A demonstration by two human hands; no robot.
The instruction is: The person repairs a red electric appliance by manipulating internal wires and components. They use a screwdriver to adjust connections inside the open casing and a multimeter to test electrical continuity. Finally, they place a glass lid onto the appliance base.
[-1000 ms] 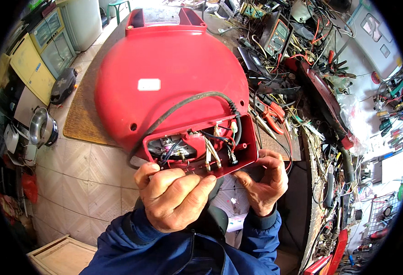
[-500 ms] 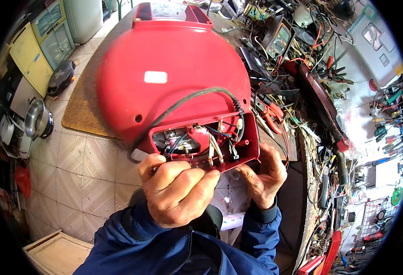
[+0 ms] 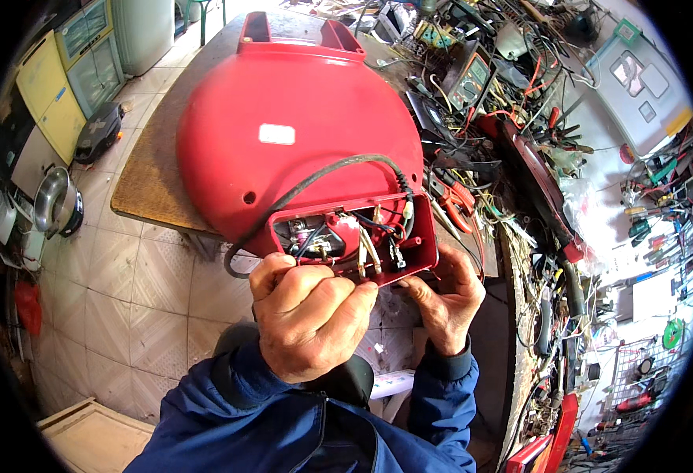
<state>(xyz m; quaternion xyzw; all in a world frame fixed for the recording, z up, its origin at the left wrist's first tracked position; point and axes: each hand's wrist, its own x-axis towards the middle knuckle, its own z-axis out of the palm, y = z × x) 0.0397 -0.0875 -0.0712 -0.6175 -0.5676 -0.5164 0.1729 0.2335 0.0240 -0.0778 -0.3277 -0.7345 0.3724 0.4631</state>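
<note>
Your left hand [image 3: 309,315] is closed on the wiring inside the red housing's [image 3: 299,134] open box [image 3: 354,240]; your right hand [image 3: 445,296] clamps its lower edge. The housing overhangs the bench [image 3: 145,181]: pulling may tear the thin wires [image 3: 366,252].

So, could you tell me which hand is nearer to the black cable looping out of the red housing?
Left. The left hand sits just beside the black cable loop's lower end; the right hand supports the open wiring box underneath, farther away.
</note>
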